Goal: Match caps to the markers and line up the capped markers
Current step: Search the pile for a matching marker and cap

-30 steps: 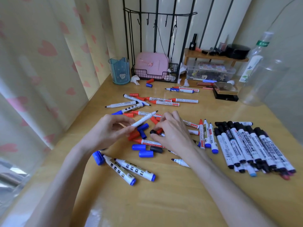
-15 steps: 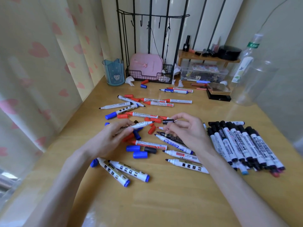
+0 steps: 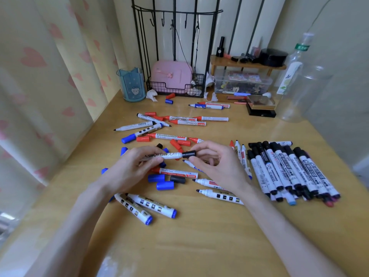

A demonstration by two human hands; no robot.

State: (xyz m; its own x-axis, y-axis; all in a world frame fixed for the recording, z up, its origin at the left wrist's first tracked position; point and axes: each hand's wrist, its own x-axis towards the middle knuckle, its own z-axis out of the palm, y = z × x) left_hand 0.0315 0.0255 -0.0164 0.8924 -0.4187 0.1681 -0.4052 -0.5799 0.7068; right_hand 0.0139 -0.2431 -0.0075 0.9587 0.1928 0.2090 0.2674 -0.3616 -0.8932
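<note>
My left hand (image 3: 131,168) grips a white whiteboard marker (image 3: 165,156) that lies level above the table. My right hand (image 3: 217,166) pinches a black cap (image 3: 188,154) that sits on the marker's right tip. A row of black-capped markers (image 3: 287,168) lies side by side at the right. Loose red, blue and black markers and caps (image 3: 169,134) are scattered across the middle of the wooden table (image 3: 199,236). Two loose blue caps (image 3: 160,181) and a black cap (image 3: 177,179) lie just below my hands. Two blue-capped markers (image 3: 145,206) lie near my left forearm.
A blue cup (image 3: 131,84), a wire rack with a pink case (image 3: 171,76), a small wooden shelf (image 3: 247,64), a clear box (image 3: 241,83) and clear plastic bottles (image 3: 299,82) stand along the back. A curtain hangs at the left.
My right hand picked a black cap from the pile and brought it to the tip of the marker held in my left hand. The marker turned level.
</note>
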